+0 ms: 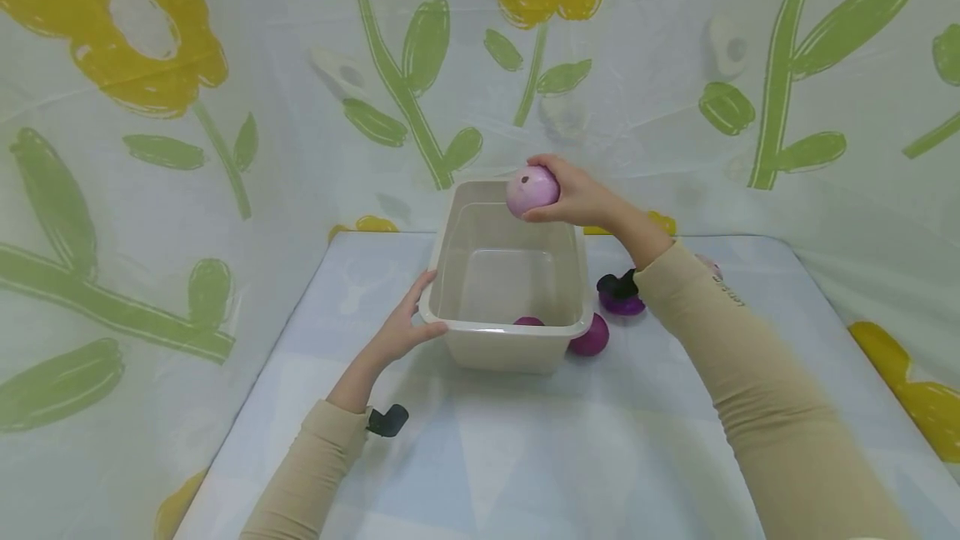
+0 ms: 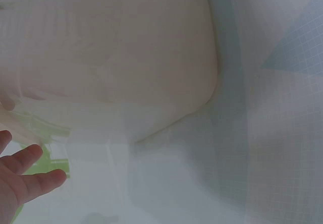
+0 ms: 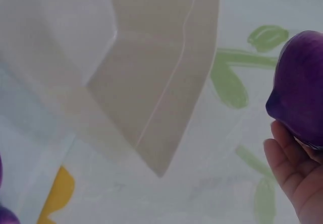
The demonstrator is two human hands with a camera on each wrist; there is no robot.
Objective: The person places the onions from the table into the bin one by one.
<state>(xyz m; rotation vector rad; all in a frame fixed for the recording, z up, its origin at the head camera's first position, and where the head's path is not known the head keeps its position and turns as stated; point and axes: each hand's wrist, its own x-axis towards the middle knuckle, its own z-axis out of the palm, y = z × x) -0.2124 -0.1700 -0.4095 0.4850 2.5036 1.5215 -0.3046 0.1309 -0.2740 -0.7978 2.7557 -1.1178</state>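
Note:
My right hand [image 1: 573, 194] grips a purple onion [image 1: 531, 192] over the far right part of a beige plastic bin [image 1: 506, 348]. The right wrist view shows this onion's pointed tip and dark purple skin, with the fingers [image 3: 287, 158] of that hand curled against it. With fingers and thumb spread, my left hand [image 1: 397, 327] is at the bin's near left corner, fingertips right at the rim. Inside the bin, near its front wall, lies another purple round thing [image 1: 528, 321], mostly hidden by the rim.
A dark purple onion-like thing [image 1: 590, 337] sits against the bin's right side. Farther right, another purple one [image 1: 622, 305] lies below my right wrist, and a pale pink thing [image 1: 708, 263] is partly behind the sleeve. A flower-patterned curtain [image 1: 645, 65] stands behind the table [image 1: 562, 457].

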